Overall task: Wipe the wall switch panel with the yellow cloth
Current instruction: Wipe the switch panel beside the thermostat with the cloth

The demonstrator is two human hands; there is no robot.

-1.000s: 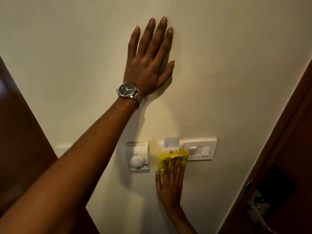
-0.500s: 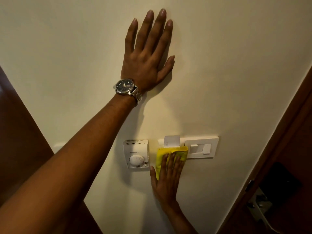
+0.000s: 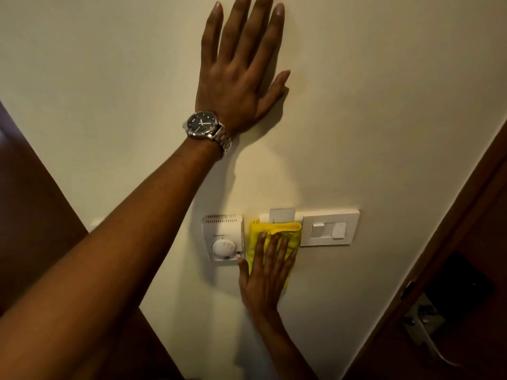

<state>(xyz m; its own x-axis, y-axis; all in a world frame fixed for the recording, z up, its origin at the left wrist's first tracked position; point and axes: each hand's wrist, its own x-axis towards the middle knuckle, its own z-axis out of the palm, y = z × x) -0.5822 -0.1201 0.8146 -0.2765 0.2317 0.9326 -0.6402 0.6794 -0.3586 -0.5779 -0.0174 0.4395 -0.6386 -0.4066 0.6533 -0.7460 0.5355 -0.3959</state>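
Observation:
A white wall switch panel (image 3: pixel 329 228) is set in the cream wall, with rocker switches on its right half and a white card sticking up from a slot (image 3: pixel 282 215) on its left half. My right hand (image 3: pixel 264 272) presses the folded yellow cloth (image 3: pixel 274 230) flat against the panel's left half, fingers pointing up. The cloth hides most of that half. My left hand (image 3: pixel 241 69), with a steel wristwatch (image 3: pixel 204 127), lies flat on the wall high above the panel, fingers spread, holding nothing.
A white thermostat with a round dial (image 3: pixel 223 237) sits just left of the cloth, touching my right thumb. A dark wooden door with a metal lever handle (image 3: pixel 433 338) stands at the right. Brown wood panelling (image 3: pixel 30 201) borders the wall at the left.
My right hand has slid the yellow cloth upward over the left half of the panel. My left hand has stayed planted on the wall; the view has shifted slightly downward.

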